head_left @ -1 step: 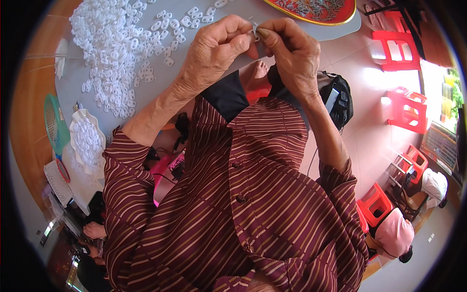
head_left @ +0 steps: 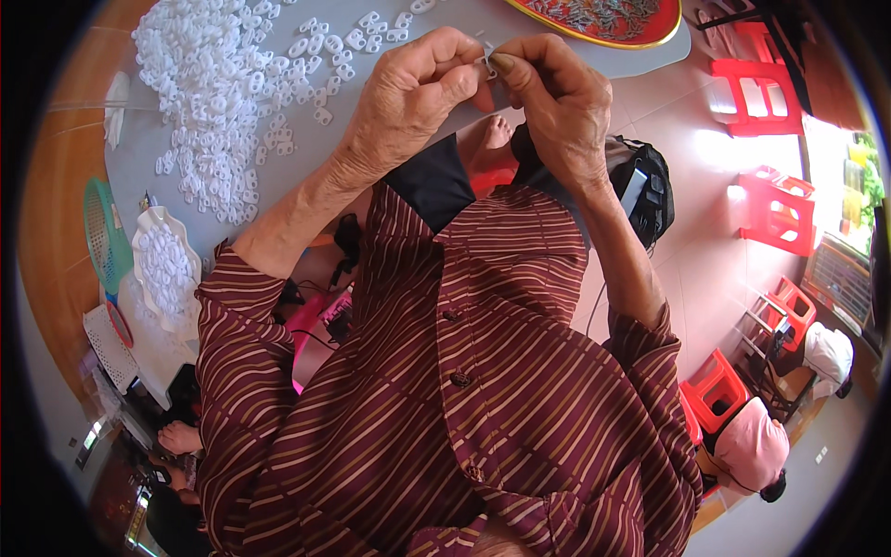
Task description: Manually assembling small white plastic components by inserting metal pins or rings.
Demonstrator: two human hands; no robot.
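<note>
Both of my hands are raised above the near edge of a grey table point(head_left: 320, 172), their fingertips meeting. My left hand point(head_left: 413, 88) is closed in a pinch on a small white plastic piece with holes point(head_left: 491, 70). Thumb and forefinger of my right hand point(head_left: 561, 107) are pressed together at the same piece. A thin light sliver shows above the fingertips, too small to name. Left of my hands, a heap of similar white pieces point(head_left: 200, 93) covers the table, with loose ones scattered toward my left hand. Beyond my right hand, a red gold-rimmed tray point(head_left: 631, 45) holds small grey metal pieces point(head_left: 599, 14).
At left stand a white scalloped dish point(head_left: 194, 265) of white pieces and a green racket point(head_left: 107, 241). A black mesh bag point(head_left: 654, 190) is beside my right forearm. Red stools point(head_left: 780, 213) line the right, where a person in pink point(head_left: 754, 447) sits.
</note>
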